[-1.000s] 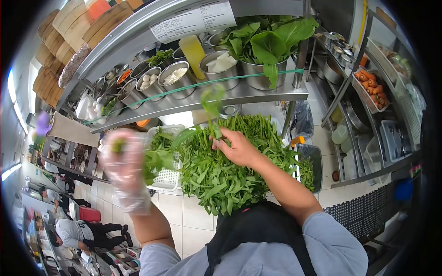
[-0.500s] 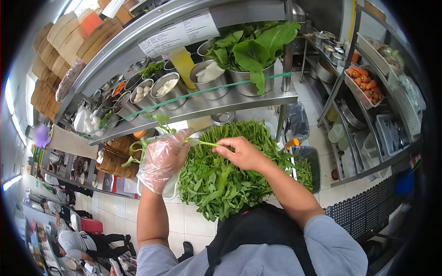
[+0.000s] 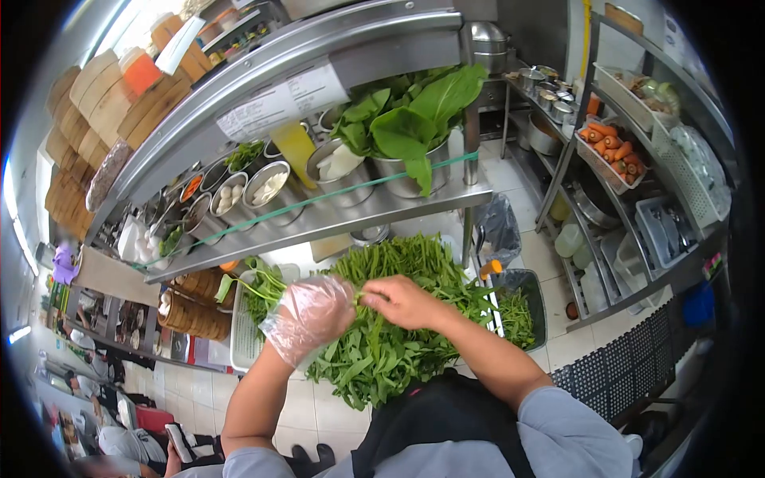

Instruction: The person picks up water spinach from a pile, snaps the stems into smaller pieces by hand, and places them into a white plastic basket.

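Two hands over a big pile of leafy greens [image 3: 382, 334], almost meeting. Left hand [image 3: 315, 312], in a clear plastic glove, is closed around a few green stems [image 3: 269, 279], which stick out toward 10 o'clock. Right hand [image 3: 401, 302], bare, narrow pinch, fingertips at the near end of the same stems, just beside the glove. Pile sits below both hands, cut ends toward 12, leaves toward 6. White perforated basket [image 3: 241, 338] at 9 o'clock of the pile, greens in it. Dark bin [image 3: 539, 317] at 3 o'clock, also with greens. Metal shelf [image 3: 343, 221] at 12 carries steel pots, one [image 3: 416, 182] with broad leaves. Carrots [image 3: 612, 149] in a basket, 2 o'clock. Bamboo steamers [image 3: 194, 317] beyond the white basket, 9 o'clock.
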